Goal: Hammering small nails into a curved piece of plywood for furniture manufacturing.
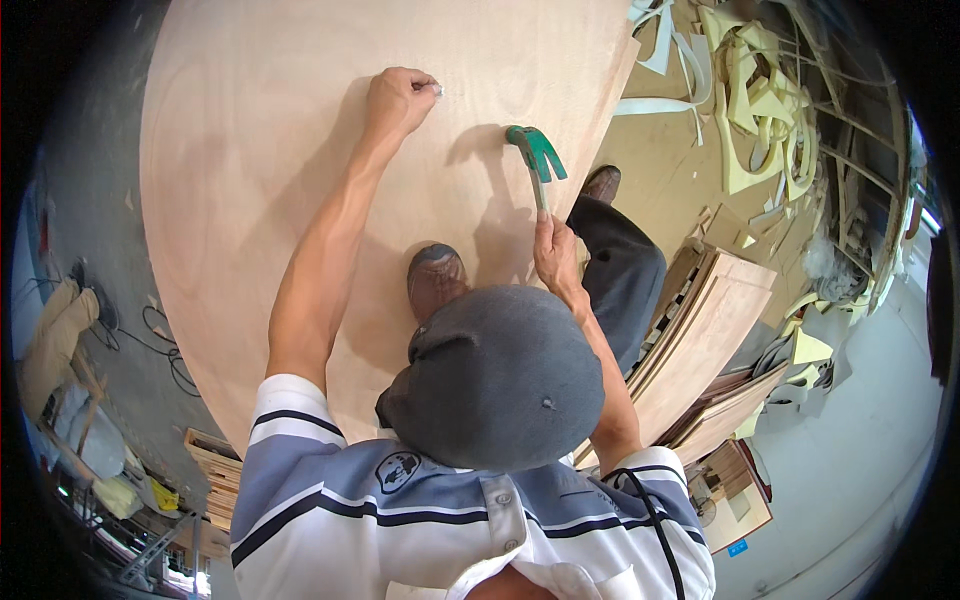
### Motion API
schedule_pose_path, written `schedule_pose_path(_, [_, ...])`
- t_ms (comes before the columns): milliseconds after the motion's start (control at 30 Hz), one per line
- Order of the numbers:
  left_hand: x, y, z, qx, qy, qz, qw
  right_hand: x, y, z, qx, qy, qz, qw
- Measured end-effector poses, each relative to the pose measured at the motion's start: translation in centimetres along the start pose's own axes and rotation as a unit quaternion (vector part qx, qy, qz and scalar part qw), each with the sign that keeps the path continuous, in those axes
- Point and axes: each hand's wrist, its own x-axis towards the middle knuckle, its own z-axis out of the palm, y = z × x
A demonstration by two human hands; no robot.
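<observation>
A large pale plywood sheet (240, 190) fills the middle of the view. Over its far part my left hand (398, 100) is closed in a pinch, with a small shiny bit (438, 90) at the fingertips, too small to name. My right hand (557, 250) is wrapped round the handle of a claw hammer (537, 155). The hammer's green head is raised above the board, to the right of and nearer than my left hand, and casts a shadow on the wood. One brown shoe (437, 278) rests on the sheet between my arms.
Stacked wood panels (705, 320) stand at the right, close to my right arm. Yellow and white offcuts (765, 120) lie in a heap at the far right. Black cables (170, 350) trail over the grey floor at left. A dark cap (505, 380) hides the near board.
</observation>
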Motion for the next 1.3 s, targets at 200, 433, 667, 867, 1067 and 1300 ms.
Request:
schedule_pose_path(200, [-0.1, 0.2, -0.3, -0.017, -0.025, -0.051, 0.998, -0.1, -2.4, -1.2, 0.008, 0.011, 0.031, 0.999])
schedule_pose_path(433, [-4.3, -2.7, -2.5, -0.278, 0.164, -0.042, 0.945, -0.8, -14.4, -5.3, 0.218, -0.007, -0.041, 0.975])
schedule_pose_path(667, [-18.3, -11.6, -6.0, -0.088, 0.389, -0.086, 0.913, 2.9, -13.6, -1.9, 0.079, 0.09, -0.341, 0.932])
schedule_pose_path(867, [-27.5, -13.4, -5.2, 0.225, 0.373, -0.074, 0.897, 7.5, -10.9, 0.3, 0.014, -0.021, 0.02, 0.999])
schedule_pose_path(1067, [-31.1, -13.8, -4.9, 0.346, 0.26, -0.144, 0.89, 0.0, -29.3, -10.3, 0.14, 0.1, -0.249, 0.953])
schedule_pose_path(1300, [-27.6, -13.5, -4.8, 0.343, 0.263, -0.106, 0.896, 6.3, -12.5, -3.1, -0.074, 0.146, -0.274, 0.948])
